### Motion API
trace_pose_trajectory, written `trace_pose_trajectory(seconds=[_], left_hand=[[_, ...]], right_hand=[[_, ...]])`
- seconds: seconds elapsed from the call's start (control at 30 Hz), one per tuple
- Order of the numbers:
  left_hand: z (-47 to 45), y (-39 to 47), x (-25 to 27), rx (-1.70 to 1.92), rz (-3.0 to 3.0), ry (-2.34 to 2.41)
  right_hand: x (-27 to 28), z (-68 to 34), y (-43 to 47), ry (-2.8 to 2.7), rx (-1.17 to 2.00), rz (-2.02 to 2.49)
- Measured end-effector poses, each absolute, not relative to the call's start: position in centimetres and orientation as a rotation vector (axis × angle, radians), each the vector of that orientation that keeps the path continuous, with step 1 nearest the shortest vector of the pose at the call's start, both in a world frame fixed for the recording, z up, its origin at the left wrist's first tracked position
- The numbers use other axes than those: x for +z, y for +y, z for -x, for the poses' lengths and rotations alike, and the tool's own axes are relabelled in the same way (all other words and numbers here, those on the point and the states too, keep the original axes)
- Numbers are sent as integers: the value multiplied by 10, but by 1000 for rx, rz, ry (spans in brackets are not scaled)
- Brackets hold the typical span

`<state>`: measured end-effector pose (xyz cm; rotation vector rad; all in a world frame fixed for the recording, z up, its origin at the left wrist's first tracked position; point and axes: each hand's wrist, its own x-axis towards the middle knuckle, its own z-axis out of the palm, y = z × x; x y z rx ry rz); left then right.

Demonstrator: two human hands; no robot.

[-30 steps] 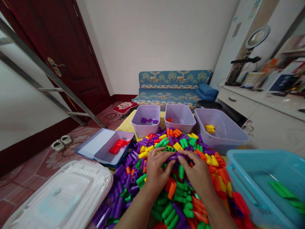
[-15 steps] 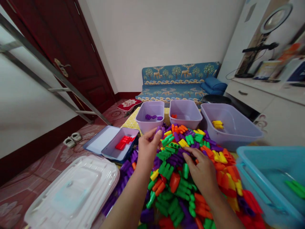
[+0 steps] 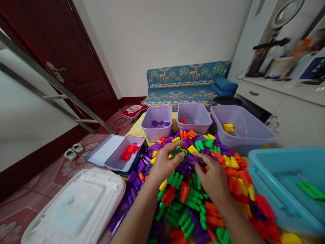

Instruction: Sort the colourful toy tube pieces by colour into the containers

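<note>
A heap of bullet-shaped plastic building blocks in green, purple, orange, yellow and red spreads in front of me. Over its middle is my left hand (image 3: pixel 166 162), thumb and fingers apart, close to some green blocks (image 3: pixel 185 155). To the right, my right hand (image 3: pixel 213 174) rests low on the heap with its fingers spread. Its fingertips are beside a cluster of purple blocks (image 3: pixel 186 167) and just below a yellow block (image 3: pixel 193 149). Nothing shows gripped in either hand, though the undersides of the fingers are hidden.
Behind the heap stand lilac bins holding purple (image 3: pixel 158 123), orange (image 3: pixel 182 121) and yellow blocks (image 3: pixel 228 127). A shallow case (image 3: pixel 119 166) with red blocks and a white lid (image 3: pixel 78 203) lie left. At right is a turquoise tub (image 3: pixel 274 189) with a green block.
My left hand has let go of a purple block it was pinching, and its fingers have opened lower over the heap. My right hand has barely moved. The view has shifted slightly.
</note>
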<state>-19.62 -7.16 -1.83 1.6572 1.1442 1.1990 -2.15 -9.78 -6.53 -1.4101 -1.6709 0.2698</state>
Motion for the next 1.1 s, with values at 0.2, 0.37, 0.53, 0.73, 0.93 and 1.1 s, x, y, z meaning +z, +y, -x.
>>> trace_pose_trajectory(seconds=[0.2, 0.37, 0.53, 0.73, 0.93, 1.1], left_hand=[[182, -96, -36, 943, -2272, 1401], [181, -90, -42, 1028, -2242, 1463], [183, -89, -47, 1102, -2210, 1460], [181, -94, -48, 1202, -2217, 1488], [181, -93, -49, 1283, -2201, 1413], [185, -90, -50, 1510, -2066, 1627]], right_hand=[[-56, 23, -102, -1711, 390, 1416], [-53, 16, -98, -1685, 103, 1366], [-63, 1, -92, -1773, -136, 1670], [-54, 7, -97, -1936, 94, 1497], [-44, 10, -101, -1889, 245, 1348], [-52, 6, -96, -1816, 106, 1345]])
